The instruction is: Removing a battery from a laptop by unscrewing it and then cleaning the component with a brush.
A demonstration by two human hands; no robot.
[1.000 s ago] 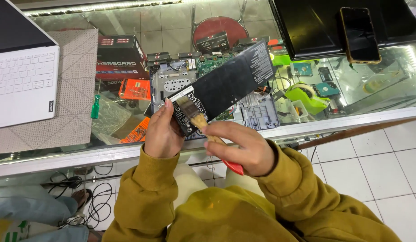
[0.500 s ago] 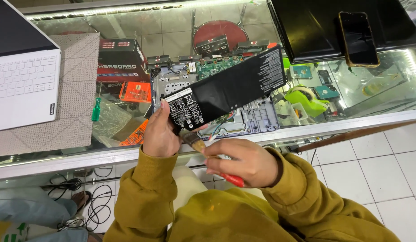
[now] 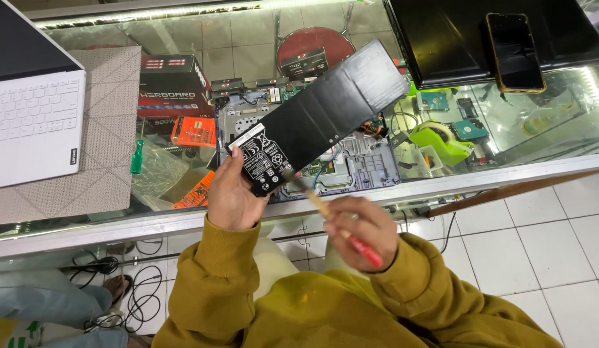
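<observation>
You hold a flat black laptop battery (image 3: 319,116) by its lower-left end, long axis tilted up to the right, above the glass tabletop (image 3: 441,187); white label markings face up at the held end. A small brush (image 3: 332,219), pale wooden shaft and red handle, has its dark bristles touching the battery's lower edge.
</observation>
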